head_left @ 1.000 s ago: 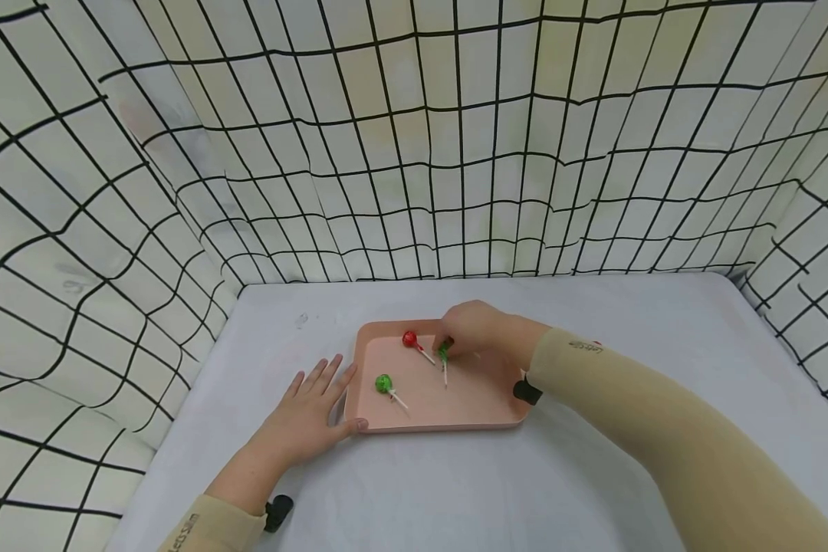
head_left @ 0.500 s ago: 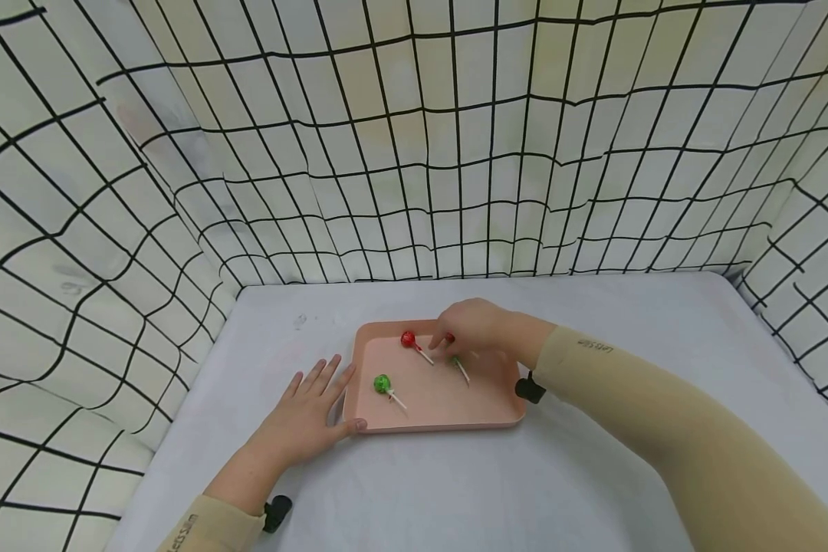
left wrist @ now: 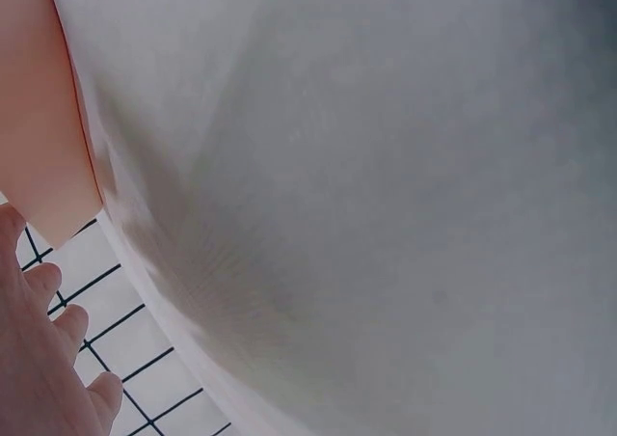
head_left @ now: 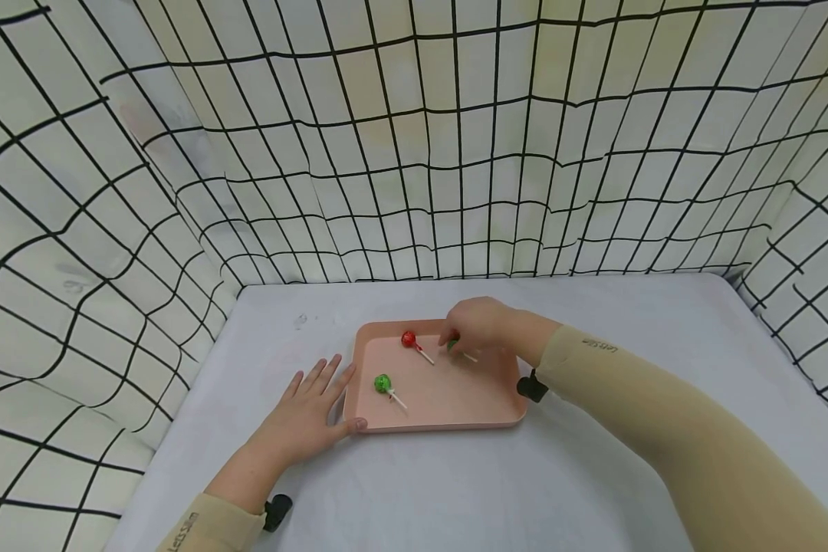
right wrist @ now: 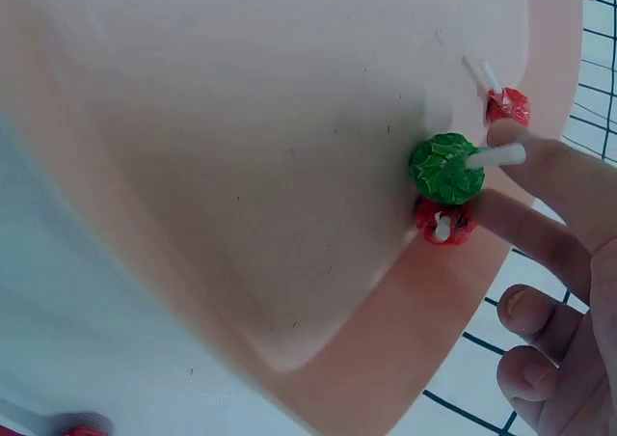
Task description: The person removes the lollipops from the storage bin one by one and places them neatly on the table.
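A pink tray (head_left: 441, 406) lies on the white-covered table. Near its far edge my right hand (head_left: 479, 326) pinches a green lollipop (right wrist: 443, 169) between two digits, its white stick pointing toward the wrist camera. Right against that candy, partly hidden behind it, sits a red lollipop (right wrist: 453, 226). Another red lollipop (head_left: 409, 339) lies just left of these fingers, its stick slanting down right. A second green lollipop (head_left: 382, 383) rests toward the tray's left side. My left hand (head_left: 310, 418) has its fingers spread flat beside the tray, the thumb touching its near left corner.
White padded walls with black netting (head_left: 455, 153) enclose the far side and both flanks of the table. Outside the tray, a bit of something red (right wrist: 82, 431) shows at the lower left of the right wrist view.
The right hand shifted slightly right and closed in on the green lollipop, whose stick swung from pointing nearly toward me to pointing right. The left hand and the other lollipops stayed in place.
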`<state>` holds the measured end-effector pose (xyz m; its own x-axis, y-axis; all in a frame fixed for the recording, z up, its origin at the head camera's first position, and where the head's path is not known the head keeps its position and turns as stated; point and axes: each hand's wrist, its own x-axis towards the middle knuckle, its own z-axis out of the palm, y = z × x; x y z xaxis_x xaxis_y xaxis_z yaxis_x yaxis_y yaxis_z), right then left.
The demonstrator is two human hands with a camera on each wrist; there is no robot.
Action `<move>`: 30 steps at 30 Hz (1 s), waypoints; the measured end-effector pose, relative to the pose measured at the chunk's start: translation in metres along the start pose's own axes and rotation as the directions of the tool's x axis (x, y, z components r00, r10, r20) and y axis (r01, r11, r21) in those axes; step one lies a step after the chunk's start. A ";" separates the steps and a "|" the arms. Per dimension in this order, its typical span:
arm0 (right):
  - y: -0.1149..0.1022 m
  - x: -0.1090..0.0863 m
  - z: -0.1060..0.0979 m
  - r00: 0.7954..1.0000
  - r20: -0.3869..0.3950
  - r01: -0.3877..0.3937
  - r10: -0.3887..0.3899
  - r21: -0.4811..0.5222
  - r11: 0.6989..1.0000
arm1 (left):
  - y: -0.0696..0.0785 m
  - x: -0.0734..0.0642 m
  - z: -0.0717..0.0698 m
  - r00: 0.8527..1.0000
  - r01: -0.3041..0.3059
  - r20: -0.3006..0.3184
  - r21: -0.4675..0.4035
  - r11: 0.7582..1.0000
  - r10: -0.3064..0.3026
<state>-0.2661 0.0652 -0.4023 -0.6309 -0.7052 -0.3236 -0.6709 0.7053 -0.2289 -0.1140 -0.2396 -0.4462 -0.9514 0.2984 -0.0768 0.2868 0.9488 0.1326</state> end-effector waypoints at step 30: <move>0.001 0.001 0.012 0.998 0.048 -0.041 0.042 -0.022 0.999 | 0.001 0.000 0.000 1.000 0.004 0.006 -0.005 1.000 -0.004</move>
<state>-0.2624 0.0663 -0.4135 -0.6390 -0.6708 -0.3765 -0.6530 0.7317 -0.1955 -0.1137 -0.2386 -0.4457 -0.9517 0.2955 -0.0829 0.2828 0.9493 0.1375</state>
